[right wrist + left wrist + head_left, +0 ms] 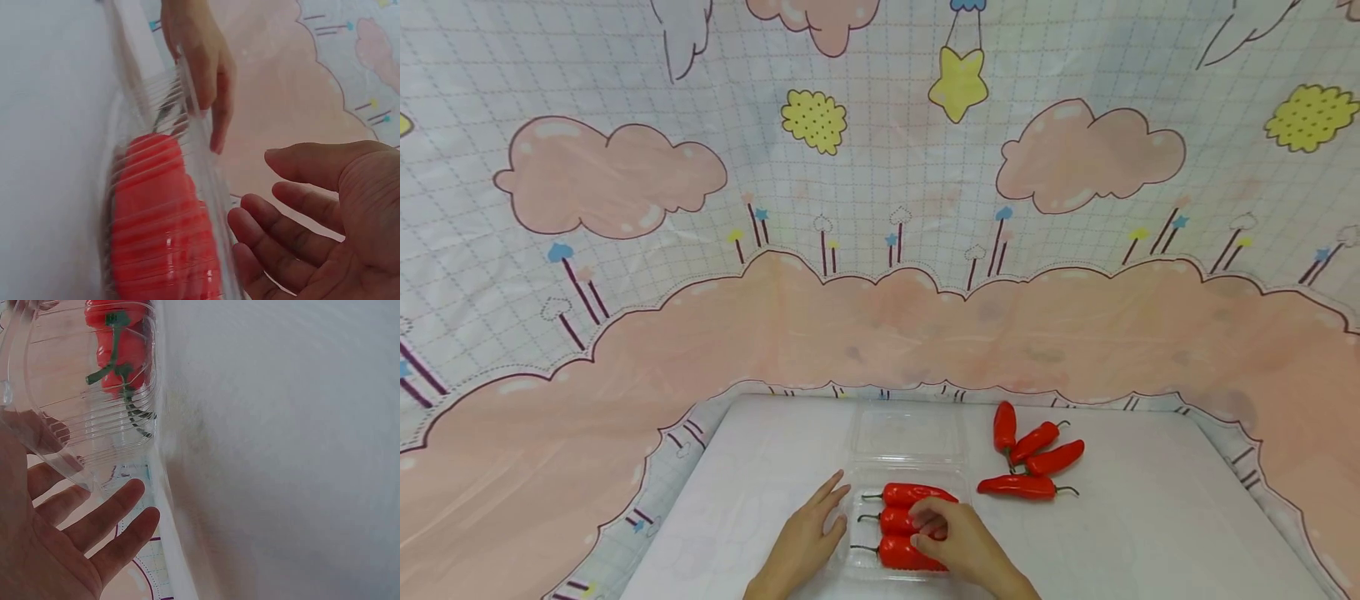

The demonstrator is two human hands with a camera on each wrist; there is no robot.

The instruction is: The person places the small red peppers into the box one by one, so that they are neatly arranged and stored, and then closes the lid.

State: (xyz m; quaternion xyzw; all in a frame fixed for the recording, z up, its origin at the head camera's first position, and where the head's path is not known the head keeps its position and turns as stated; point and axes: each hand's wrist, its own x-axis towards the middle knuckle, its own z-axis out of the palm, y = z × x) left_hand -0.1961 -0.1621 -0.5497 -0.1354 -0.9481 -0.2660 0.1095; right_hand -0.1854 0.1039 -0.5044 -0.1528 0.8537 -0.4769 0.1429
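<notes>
Red glossy peppers (895,522) in ribbed clear plastic box (908,461), left hand (807,529) spread, right hand (962,537) loose, seemingly empty

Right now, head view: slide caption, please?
Bare hands at an open clear plastic box holding three long red peppers, with four loose red peppers lying alongside.

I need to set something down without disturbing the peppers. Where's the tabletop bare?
Bare tabletop lies right of the four loose peppers, and left of the left hand. It's crowded in the clear container, where three peppers lie partly under the right hand. The gap between container and loose peppers is narrow.
</notes>
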